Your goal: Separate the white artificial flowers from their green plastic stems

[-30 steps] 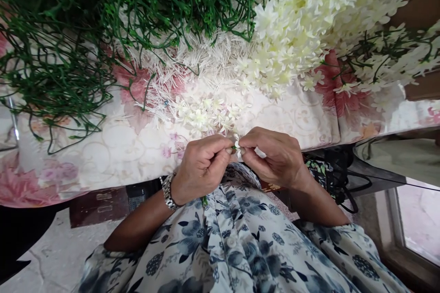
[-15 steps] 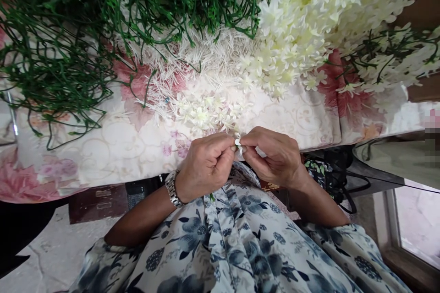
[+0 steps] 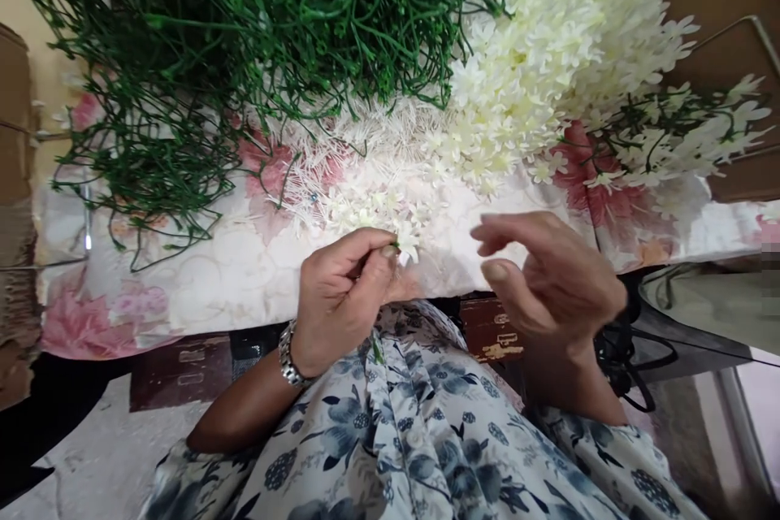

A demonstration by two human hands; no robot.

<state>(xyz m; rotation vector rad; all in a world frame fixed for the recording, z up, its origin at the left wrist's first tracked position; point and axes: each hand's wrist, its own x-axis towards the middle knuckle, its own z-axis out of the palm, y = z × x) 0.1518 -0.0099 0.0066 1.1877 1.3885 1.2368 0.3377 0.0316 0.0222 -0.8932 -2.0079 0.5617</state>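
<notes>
Between thumb and forefinger, my left hand (image 3: pixel 348 288) pinches the green stem of a white artificial flower (image 3: pixel 408 248). The blossom points right, and the stem's lower tip shows below the hand. My right hand (image 3: pixel 545 280) is off to the right, with thumb and fingers apart and nothing between them. Just beyond the left fingertips lie several loose white blossoms (image 3: pixel 359 207). White thread-like flower centres (image 3: pixel 378 126) are spread behind these on the floral cloth (image 3: pixel 237 280).
A big heap of green plastic stems (image 3: pixel 317 16) fills the far left and middle. To its right rises a pile of white blossoms (image 3: pixel 524 97). Assembled flowers with green stems (image 3: pixel 676 130) lie at the right. Cardboard boxes (image 3: pixel 731 24) stand at the table's sides.
My right hand has let go of the flower and moved right, its fingers parting. My left hand keeps hold of the stem, and the blossom is now in plain sight. The view has shifted slightly.
</notes>
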